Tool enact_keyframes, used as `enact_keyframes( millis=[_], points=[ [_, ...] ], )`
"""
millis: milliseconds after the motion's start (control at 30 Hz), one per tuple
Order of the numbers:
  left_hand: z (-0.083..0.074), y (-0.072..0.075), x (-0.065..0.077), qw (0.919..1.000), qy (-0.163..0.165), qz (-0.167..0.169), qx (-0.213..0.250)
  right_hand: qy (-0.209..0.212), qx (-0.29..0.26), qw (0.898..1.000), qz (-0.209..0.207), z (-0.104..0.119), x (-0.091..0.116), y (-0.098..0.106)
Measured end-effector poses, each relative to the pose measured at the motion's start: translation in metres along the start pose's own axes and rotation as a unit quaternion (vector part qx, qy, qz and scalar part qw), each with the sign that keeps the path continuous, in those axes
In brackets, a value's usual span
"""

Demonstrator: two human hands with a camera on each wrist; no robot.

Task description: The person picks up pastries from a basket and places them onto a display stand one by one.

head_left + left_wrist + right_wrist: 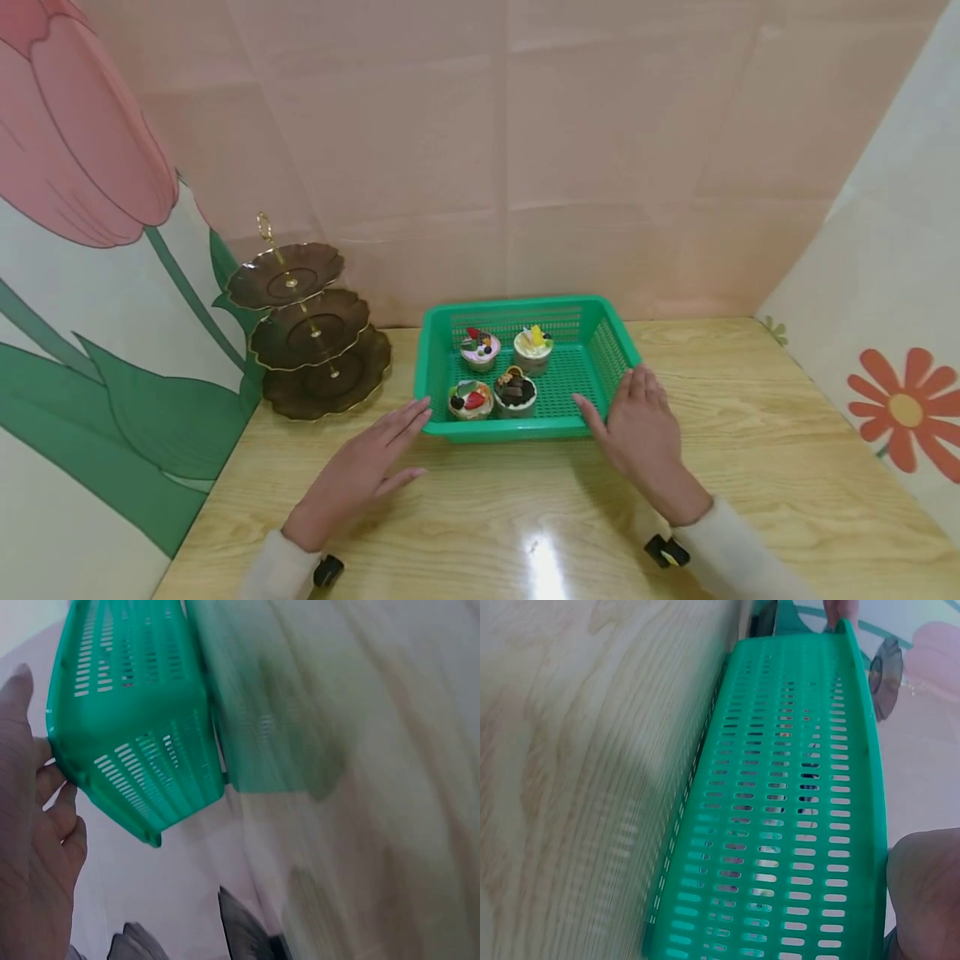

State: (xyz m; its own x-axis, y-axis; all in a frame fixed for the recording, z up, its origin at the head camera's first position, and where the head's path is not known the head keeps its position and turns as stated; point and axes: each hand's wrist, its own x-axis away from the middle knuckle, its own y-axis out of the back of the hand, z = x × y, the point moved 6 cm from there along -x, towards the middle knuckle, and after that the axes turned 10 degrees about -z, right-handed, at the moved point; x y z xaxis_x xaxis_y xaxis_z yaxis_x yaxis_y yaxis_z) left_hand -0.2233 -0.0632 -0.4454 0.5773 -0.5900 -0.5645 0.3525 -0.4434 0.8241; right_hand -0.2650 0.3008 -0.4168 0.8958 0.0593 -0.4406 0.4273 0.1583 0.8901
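A green plastic basket (525, 430) with slotted walls stands on the table. Several small dessert cups sit in its left half: one with pink cream (480, 353), one with yellow fruit (532, 346), one with berries (472, 402) and one with dark chocolate pieces (515, 393). My left hand (360, 462) has its fingertips at the basket's front left corner, fingers nearly straight. At the right side, my right hand (643, 429) lies against the rim with its fingers extended and thumb apart. In the right wrist view, part of that hand (926, 892) shows beside the rim (876, 780).
To the left of the basket stands a three-tier brown serving stand (315, 333) with gold edges and a ring handle. A pink wall covering (495, 150) rises behind the wooden table (465, 533). Flower-printed panels flank both sides.
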Motion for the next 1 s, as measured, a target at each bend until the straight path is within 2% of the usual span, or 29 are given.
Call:
enact_keyframes(
  millis=[267,467,600,700,833,1000],
  points=[
    [0.003,0.004,0.001,0.9998,0.018,0.006,-0.003,0.02,0.001,1.0,-0.006,0.002,0.002,0.001],
    [-0.003,0.005,-0.003,0.9997,0.023,-0.005,-0.002,0.033,-0.014,0.999,-0.019,-0.004,0.005,0.002],
    [-0.005,0.006,-0.005,0.9995,0.031,-0.002,0.001,0.045,-0.054,0.997,-0.024,-0.011,0.005,0.007],
    [-0.007,0.01,-0.008,0.9992,0.04,0.0,0.005,0.065,-0.11,0.991,-0.029,-0.022,0.002,0.01],
    [-0.007,0.018,-0.021,0.9967,0.074,-0.006,0.032,0.096,-0.174,0.98,-0.03,-0.04,-0.008,0.007],
    [-0.001,0.028,-0.053,0.9862,0.124,-0.028,0.106,0.111,-0.202,0.973,0.006,-0.055,-0.019,-0.001]
  ],
)
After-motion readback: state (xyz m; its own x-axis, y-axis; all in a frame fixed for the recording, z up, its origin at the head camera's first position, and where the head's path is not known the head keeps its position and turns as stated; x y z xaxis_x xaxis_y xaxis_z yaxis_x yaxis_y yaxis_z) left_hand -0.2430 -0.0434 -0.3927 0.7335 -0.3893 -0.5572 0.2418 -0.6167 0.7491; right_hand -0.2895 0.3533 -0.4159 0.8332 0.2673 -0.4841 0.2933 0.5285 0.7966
